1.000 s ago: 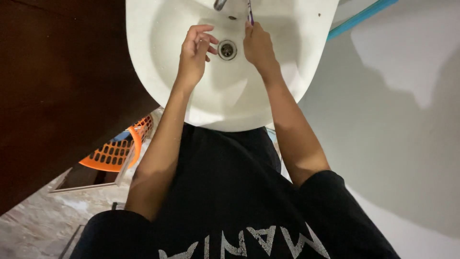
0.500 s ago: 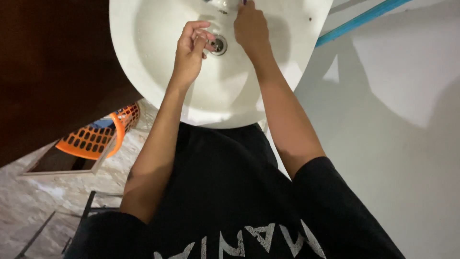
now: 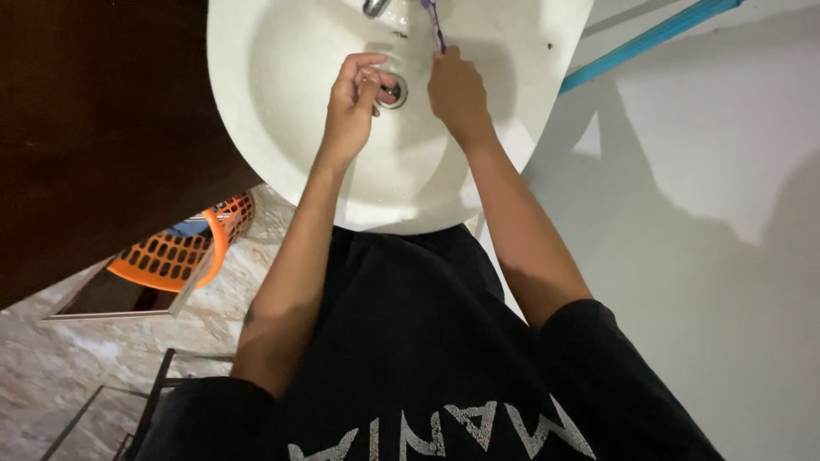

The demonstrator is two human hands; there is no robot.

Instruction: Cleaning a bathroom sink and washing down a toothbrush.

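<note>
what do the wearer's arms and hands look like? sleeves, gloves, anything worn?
Both hands, left hand and right hand, are bare: no gloves, and no rings or watch that I can see. Forearms uncovered. Short black sleeves of a black T-shirt with pale lettering end near the elbows.

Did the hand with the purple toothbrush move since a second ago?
Yes, a little. The right hand has drawn closer to the drain, and the left hand now partly covers that drain. The purple toothbrush points up toward the tap.

white sink (image 3: 282, 128) top centre | right hand (image 3: 457, 90) grips purple toothbrush (image 3: 434, 24) | left hand (image 3: 352, 102) curled, empty, by drain (image 3: 395, 90)
</note>
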